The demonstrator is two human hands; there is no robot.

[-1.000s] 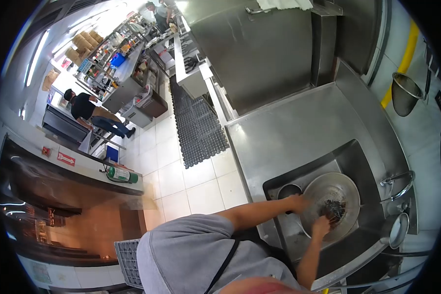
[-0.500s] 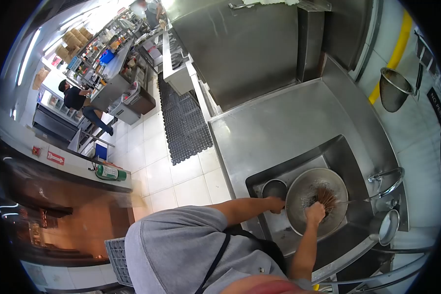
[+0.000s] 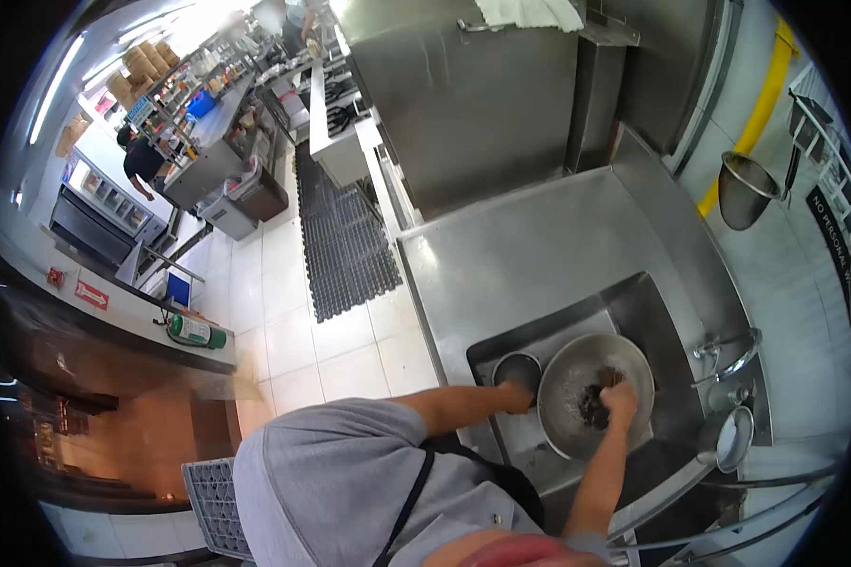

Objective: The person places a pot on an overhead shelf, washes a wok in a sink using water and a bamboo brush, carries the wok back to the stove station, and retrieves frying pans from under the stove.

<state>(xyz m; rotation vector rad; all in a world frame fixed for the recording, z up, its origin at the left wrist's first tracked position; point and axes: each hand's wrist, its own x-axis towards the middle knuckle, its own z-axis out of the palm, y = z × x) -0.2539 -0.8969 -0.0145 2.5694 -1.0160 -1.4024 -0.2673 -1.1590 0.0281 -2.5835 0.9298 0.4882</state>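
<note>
A large round metal pan [image 3: 577, 373] lies in the steel sink [image 3: 633, 302]. My left hand [image 3: 517, 397] grips the pan's near-left rim. My right hand [image 3: 620, 401] is inside the pan, closed on a dark scouring pad [image 3: 594, 404] pressed against the pan's bottom. A small metal bowl [image 3: 517, 369] sits in the sink just left of the pan, beside my left hand.
A curved tap [image 3: 736, 352] stands at the sink's right, with a small pot [image 3: 728, 438] below it. A strainer [image 3: 745, 189] hangs on the right wall. Steel worktop [image 3: 529, 255] lies behind the sink. A black floor mat [image 3: 342, 236] and distant people lie to the left.
My right hand has shifted the pad across the pan's bottom, from its middle toward the near right. The view has also swung slightly, and my left hand stays on the rim.
</note>
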